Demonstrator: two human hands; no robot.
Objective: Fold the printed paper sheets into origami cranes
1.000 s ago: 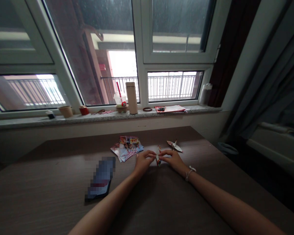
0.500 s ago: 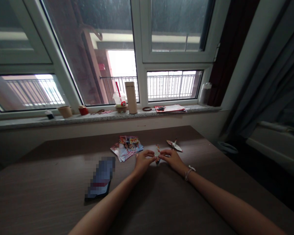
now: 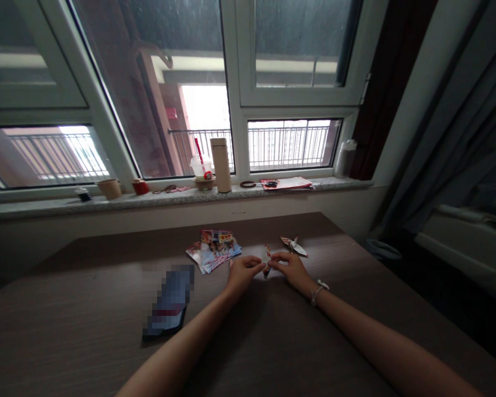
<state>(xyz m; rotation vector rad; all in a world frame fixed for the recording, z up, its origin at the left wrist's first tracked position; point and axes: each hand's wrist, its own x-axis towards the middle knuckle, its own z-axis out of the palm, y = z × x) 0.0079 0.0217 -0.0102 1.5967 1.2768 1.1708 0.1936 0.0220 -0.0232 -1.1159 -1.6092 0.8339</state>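
Note:
Between my two hands is a small folded paper piece [image 3: 266, 261], narrow and upright in the view, with pale and red-orange patches. My left hand [image 3: 245, 271] pinches its left side with thumb and fingers. From the right, my right hand [image 3: 290, 267] grips the other side, a thin bracelet on its wrist. Just behind my right hand lies a folded paper crane [image 3: 295, 246], white with reddish tips. A fanned stack of printed colourful sheets [image 3: 219, 249] rests behind and left of my left hand. The finest folds are too small to make out.
A phone [image 3: 169, 303], partly pixelated, lies left of my left forearm on the brown table [image 3: 86, 292]. The windowsill [image 3: 149, 200] bears a tan flask [image 3: 221, 165], a cup with a straw [image 3: 201, 167], small pots and a red-edged paper [image 3: 289, 183].
The folded paper piece has shifted very slightly between my fingers. My hands and forearms stay in almost the same place, and the other things have not moved.

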